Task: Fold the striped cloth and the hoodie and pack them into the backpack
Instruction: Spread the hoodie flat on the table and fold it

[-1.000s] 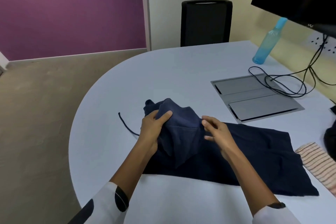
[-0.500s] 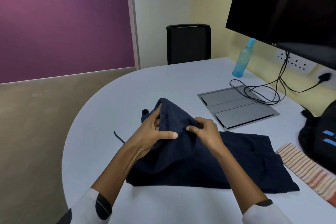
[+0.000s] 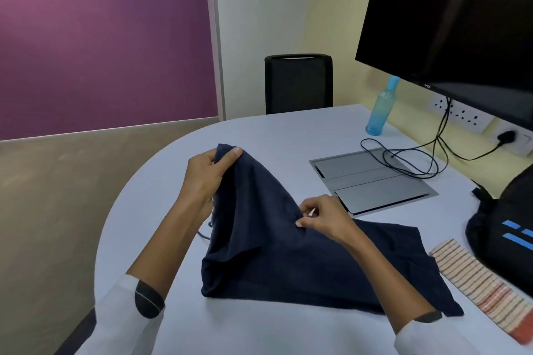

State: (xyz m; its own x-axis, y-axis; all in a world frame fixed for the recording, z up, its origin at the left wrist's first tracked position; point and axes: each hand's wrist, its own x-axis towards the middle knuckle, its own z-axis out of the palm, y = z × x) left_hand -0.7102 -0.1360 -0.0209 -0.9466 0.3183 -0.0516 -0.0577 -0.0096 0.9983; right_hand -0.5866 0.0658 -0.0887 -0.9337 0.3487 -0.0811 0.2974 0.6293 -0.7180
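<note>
A navy hoodie lies on the pale table, its left part pulled up off the surface. My left hand grips the raised top corner of that part. My right hand pinches the fabric lower down, near the hoodie's middle. A folded striped cloth rests flat on the table just right of the hoodie. Next to it at the right edge stands a black backpack with blue stripes, partly cut off by the frame.
A grey cable hatch is set in the table behind the hoodie, with black cables looped on it. A blue bottle, a large dark monitor and a black chair stand at the back.
My left hand has lifted the hoodie's corner higher and away from my right hand, stretching the fabric between them. The view has tilted up and right, so the backpack shows.
</note>
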